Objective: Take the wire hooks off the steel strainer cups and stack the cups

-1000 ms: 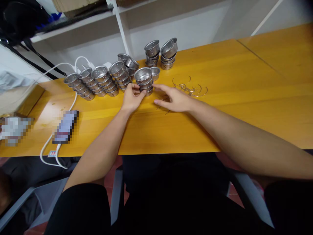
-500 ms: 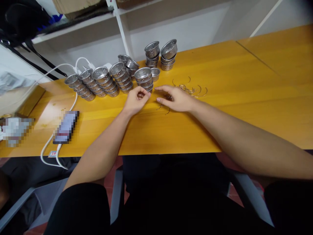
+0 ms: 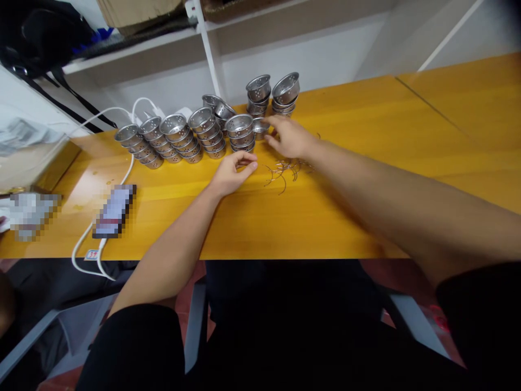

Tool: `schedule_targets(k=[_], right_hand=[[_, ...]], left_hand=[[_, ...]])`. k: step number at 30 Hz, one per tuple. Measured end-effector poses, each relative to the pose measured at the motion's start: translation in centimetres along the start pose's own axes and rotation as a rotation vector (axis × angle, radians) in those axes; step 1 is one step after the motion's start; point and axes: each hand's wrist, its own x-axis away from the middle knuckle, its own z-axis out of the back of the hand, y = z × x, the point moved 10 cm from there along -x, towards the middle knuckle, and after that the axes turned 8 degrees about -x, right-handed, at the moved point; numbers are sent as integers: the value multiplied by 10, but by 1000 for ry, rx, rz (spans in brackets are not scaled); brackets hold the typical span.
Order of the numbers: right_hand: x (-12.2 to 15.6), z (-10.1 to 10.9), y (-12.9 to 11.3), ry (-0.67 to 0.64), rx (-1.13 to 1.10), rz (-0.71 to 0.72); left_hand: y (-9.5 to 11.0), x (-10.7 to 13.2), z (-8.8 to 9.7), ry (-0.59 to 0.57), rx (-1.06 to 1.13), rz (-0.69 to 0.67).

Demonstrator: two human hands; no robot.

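Observation:
My right hand (image 3: 288, 137) reaches to a single low perforated metal cup (image 3: 259, 130), its thumb and fingers apart beside the rim; whether they touch it I cannot tell. My left hand (image 3: 233, 174) hovers over the table just in front of a stack of perforated metal cups (image 3: 240, 130). Its thumb and fingers are drawn together, and anything pinched in them is too small or hidden to make out. Curved thin wire pieces (image 3: 280, 172) lie in a loose pile below my right hand, which partly covers them.
Several leaning stacks of the same cups (image 3: 177, 136) line the table (image 3: 309, 228) to the left. Two more stacks (image 3: 258, 95) stand at the back. A phone (image 3: 115, 210) with a white cable (image 3: 79, 244) lies at left, and a shelf (image 3: 207, 49) rises behind.
My right hand has moved up and away from the wire pieces to the single cup. My left hand has shifted slightly, its fingers still together. The view has tilted a little.

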Motion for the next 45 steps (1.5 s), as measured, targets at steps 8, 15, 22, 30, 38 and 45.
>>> schedule_targets(k=[8,15,22,30,38,45], right_hand=[[-4,8,-2,-88,150,-142],[65,53,-88,-8,-296,-34],[93,21,-136,-84,-464,73],[95,24,-100,-83,-501,82],[92,21,-88,-58,-638,37],[91,36,-96,15,-517,88]], left_hand=[[1,2,-4,-41,14,-1],[-2,1,-11,-13,95,-71],[4,1,-23,-143,195,-170],[-4,-3,-12,-153,173,-200],[-5,-1,-13,-237,126,-248],[7,0,-11,-251,116,-228]])
